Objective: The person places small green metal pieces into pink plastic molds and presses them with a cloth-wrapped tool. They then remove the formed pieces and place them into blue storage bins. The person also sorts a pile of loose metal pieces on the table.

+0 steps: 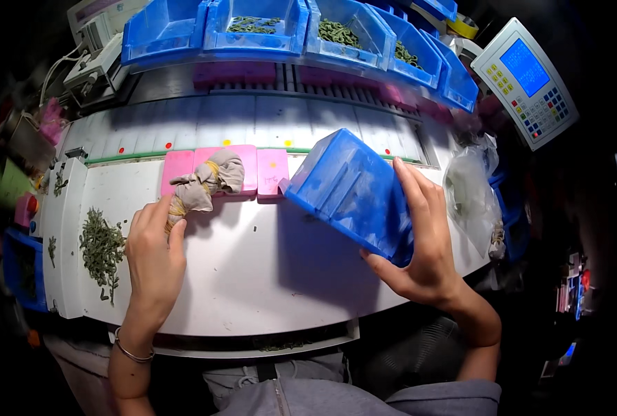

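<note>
My right hand (423, 234) grips a blue plastic bin (355, 192) by its right end, thumb below and fingers along the side. The bin is tilted above the white worktop (235, 281) and casts a shadow; its inside is hidden from me. Between the thumb and fingers of my left hand (155, 249) is the lower end of a grey cloth bundle (202, 184), bound with yellow rubber bands. Its upper end lies over pink blocks (178, 166). Left of that hand, a pile of small dark green pieces (100, 247) lies on the worktop.
Blue bins (256, 41), some holding green pieces, line the back above a white slatted strip (225, 119) with coloured dots. A keypad unit with a blue screen (524, 78) stands at right, above a clear plastic bag (469, 192). A white raised ledge (64, 260) borders the left side.
</note>
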### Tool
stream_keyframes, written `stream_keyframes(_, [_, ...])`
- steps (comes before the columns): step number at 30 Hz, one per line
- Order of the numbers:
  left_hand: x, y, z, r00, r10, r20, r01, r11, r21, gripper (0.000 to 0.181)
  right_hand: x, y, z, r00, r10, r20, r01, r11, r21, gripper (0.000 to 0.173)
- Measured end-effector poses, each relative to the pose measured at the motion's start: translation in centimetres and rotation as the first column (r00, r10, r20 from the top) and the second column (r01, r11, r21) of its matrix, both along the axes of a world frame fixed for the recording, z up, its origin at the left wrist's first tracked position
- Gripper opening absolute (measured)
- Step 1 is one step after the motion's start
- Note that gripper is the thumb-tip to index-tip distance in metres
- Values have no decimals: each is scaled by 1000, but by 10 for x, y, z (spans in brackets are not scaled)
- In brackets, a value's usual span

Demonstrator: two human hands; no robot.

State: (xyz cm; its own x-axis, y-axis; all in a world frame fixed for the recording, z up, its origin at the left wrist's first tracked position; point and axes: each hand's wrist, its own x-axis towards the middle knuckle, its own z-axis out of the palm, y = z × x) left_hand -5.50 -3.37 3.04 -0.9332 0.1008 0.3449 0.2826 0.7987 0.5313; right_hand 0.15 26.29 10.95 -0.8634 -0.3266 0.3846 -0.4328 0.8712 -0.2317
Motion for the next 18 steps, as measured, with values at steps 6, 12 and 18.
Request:
stream_keyframes(6, [0, 1, -8, 1000, -23, -9, 23, 999, -40, 35, -3, -3, -4, 997, 31, -77, -27, 998, 50, 86])
stream_keyframes(12, [-1, 0, -11, 997, -42, -62, 35, 994, -104, 37, -8, 5, -4, 971, 79, -225, -45, 987, 151, 87])
stream_keyframes(18, [11, 26, 20, 929, -96, -357, 87, 995, -39, 51, -4, 7, 2, 967, -93, -235, 13, 947, -321, 89])
